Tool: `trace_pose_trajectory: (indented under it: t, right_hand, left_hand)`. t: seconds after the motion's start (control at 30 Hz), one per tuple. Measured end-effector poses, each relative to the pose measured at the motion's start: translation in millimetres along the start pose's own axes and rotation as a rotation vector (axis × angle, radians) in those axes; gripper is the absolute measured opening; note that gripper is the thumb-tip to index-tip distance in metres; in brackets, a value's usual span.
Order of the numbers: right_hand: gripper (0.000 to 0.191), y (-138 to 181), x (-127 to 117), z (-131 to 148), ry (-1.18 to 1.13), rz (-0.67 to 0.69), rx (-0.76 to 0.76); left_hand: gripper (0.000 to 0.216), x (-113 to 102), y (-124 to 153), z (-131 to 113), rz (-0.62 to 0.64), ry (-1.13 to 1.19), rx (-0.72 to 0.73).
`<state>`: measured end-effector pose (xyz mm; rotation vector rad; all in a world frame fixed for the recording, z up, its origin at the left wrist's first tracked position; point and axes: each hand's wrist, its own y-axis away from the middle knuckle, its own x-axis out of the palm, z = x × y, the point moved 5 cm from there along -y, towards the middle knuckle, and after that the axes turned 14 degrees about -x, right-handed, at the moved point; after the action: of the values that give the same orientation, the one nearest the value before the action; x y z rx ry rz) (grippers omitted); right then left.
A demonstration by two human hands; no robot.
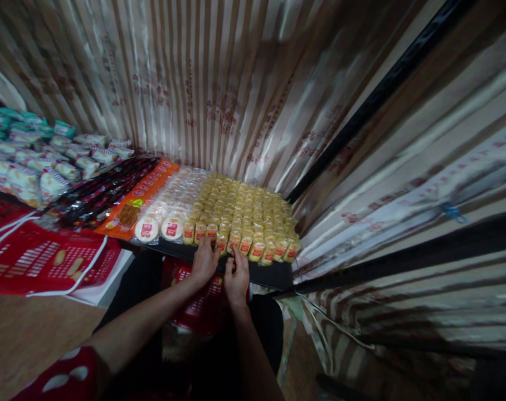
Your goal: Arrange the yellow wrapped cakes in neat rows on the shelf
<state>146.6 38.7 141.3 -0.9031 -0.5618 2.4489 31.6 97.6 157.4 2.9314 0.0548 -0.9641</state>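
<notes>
Yellow snack packs [244, 209] in tight rows to the tray's [269, 274] front edge. Left hand [203, 262], right hand [237, 278] there, fingers loosely together on front packs, clamping nothing.

Both forearms were bare; the left arm wore a short red sleeve [64, 379] printed with white oval patches.

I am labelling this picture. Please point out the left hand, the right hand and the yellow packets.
left hand [203, 262], head view, back of the hand.
right hand [237, 280], head view, back of the hand.
yellow packets [244, 209], head view, middle of the block.
</notes>
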Motion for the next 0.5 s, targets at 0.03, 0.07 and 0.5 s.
trace_pose_trajectory:
  t: [0.03, 0.07, 0.5]
  right_hand:
    - [0.042, 1, 1, -2, 0.007, 0.004, 0.004]
    - [0.042, 2, 1, -3, 0.017, 0.004, 0.007]
    - [0.043, -1, 5, -5, 0.077, 0.042, 0.020]
  left_hand:
    - [0.020, 0, 0, 0, -0.012, 0.006, 0.004]
    - [0.020, 1, -1, 1, -0.017, 0.013, 0.008]
    - [0.009, 13, -11, 5, -0.008, -0.031, 0.003]
